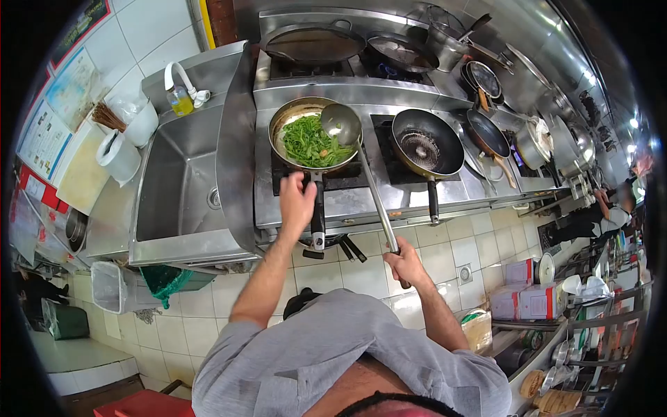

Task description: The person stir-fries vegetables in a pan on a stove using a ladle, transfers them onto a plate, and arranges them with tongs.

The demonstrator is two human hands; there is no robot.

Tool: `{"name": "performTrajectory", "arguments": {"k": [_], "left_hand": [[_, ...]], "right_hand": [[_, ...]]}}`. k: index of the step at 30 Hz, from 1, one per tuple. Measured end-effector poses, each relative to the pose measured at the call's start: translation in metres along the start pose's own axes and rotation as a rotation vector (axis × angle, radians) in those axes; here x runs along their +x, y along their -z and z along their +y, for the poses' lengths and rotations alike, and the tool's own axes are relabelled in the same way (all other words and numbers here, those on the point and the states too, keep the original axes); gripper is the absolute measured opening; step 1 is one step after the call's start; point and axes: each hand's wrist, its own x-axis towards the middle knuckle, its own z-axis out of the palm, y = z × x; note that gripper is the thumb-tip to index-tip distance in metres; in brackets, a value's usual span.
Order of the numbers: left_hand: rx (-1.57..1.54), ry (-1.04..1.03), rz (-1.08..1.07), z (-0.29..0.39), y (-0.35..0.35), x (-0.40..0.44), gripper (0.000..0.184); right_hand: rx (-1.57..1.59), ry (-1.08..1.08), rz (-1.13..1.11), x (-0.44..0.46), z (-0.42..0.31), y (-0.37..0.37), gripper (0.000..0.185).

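The steel stove [264,194] carries a metal pan [299,109], taken here as the clock's centre. A black pan [426,125] stands at 3 o'clock from it. The long ladle [375,189] reaches into the metal pan at 2 o'clock, over green leaves [303,140]. At 5 o'clock, the right hand [407,264] grasps the ladle. Between 6 and 7 o'clock, the left hand [297,198] is loosely opened; whether it touches the pan, I cannot tell.

No legible text or numbers.
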Motion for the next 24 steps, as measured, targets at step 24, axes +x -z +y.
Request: {"name": "performTrajectory", "arguments": {"k": [24], "left_hand": [[0.108, -0.143, 0.038, -0.013, -0.066, 0.163, 0.023]], "right_hand": [[-0.013, 0.024, 0.067, -0.027, -0.025, -0.005, 0.016]]}}
